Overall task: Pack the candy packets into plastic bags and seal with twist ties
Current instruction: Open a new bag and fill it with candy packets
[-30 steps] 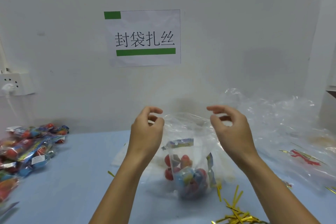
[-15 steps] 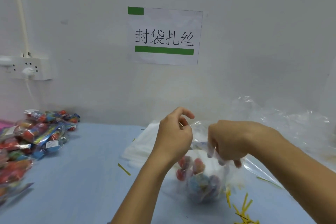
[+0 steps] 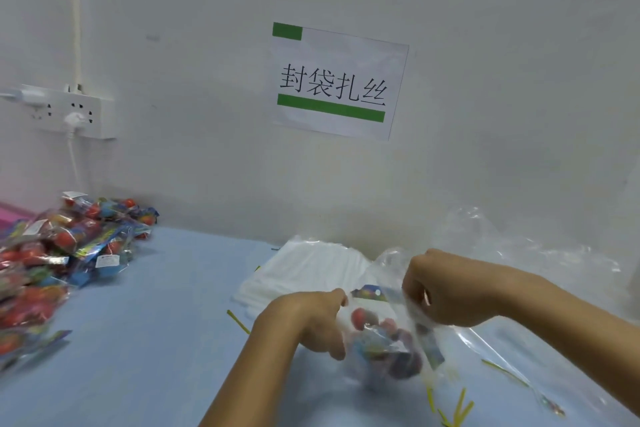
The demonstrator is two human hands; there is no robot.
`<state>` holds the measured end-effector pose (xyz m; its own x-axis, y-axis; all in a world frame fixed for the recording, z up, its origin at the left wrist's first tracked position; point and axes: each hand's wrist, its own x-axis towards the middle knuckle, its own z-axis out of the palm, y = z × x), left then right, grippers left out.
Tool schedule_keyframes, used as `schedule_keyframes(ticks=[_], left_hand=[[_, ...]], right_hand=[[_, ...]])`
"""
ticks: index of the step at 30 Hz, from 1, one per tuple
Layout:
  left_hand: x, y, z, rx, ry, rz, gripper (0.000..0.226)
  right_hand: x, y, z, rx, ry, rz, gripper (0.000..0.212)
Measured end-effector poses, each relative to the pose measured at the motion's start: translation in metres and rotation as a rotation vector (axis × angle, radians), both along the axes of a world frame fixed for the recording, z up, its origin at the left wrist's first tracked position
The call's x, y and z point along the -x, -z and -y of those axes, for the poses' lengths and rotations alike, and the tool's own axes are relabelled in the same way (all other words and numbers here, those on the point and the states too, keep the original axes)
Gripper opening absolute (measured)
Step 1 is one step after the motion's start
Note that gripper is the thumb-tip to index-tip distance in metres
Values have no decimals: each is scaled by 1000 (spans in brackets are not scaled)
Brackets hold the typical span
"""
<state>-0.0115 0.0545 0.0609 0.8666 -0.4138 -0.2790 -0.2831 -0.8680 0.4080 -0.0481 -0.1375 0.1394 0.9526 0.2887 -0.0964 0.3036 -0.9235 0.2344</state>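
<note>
A clear plastic bag (image 3: 391, 354) with a colourful candy packet (image 3: 381, 343) inside sits on the blue table between my hands. My right hand (image 3: 440, 291) grips the gathered top of the bag, fingers curled round the plastic. Lower on the bag's left side, my left hand (image 3: 311, 319) holds it with curled fingers. Gold twist ties (image 3: 453, 409) lie loose on the table just in front of the bag. The image is blurred around the bag.
A heap of candy packets (image 3: 59, 253) covers the table's left side. A flat stack of clear bags (image 3: 311, 270) lies behind my hands; crumpled plastic (image 3: 519, 250) piles at the right. One stray tie (image 3: 239, 321) lies left of my wrist. A socket strip (image 3: 69, 111) hangs on the wall.
My hands came together from the bag's open mouth and dropped lower; the right hand closed round the gathered top, the left moved down to the bag's side. The view swung left.
</note>
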Motion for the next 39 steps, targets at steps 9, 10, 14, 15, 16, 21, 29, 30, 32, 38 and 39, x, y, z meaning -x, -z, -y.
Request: schedule_keyframes(ticks=[9, 10, 14, 15, 16, 21, 29, 30, 32, 38, 39], left_hand=[[-8, 8, 2, 97, -41, 122, 41], [-9, 10, 2, 112, -48, 137, 40], [-12, 14, 2, 108, -60, 184, 44], [-12, 15, 2, 108, -61, 191, 45], [-12, 15, 2, 110, -60, 196, 46], [-13, 19, 3, 127, -66, 190, 45], [-14, 17, 5, 231, -123, 243, 49], [-14, 17, 6, 233, -124, 247, 49], [-15, 19, 5, 234, -124, 256, 48], [-17, 21, 7, 219, -96, 247, 49], [-17, 21, 8, 215, -93, 244, 49]], right_hand=[[4, -8, 7, -50, -92, 81, 14], [4, -6, 7, -26, -119, 108, 12], [3, -8, 8, -208, -87, -56, 8], [3, -11, 9, -281, -54, -146, 7], [3, -13, 11, -347, -29, -213, 8], [-6, -16, 18, -446, -1, -81, 19], [-6, -8, 4, -115, -44, -154, 18], [-6, -8, 3, -114, -41, -167, 23], [-10, -7, 1, -144, -60, -88, 20], [-17, 14, -4, -263, -127, -40, 22], [-20, 15, -3, -304, -131, 16, 26]])
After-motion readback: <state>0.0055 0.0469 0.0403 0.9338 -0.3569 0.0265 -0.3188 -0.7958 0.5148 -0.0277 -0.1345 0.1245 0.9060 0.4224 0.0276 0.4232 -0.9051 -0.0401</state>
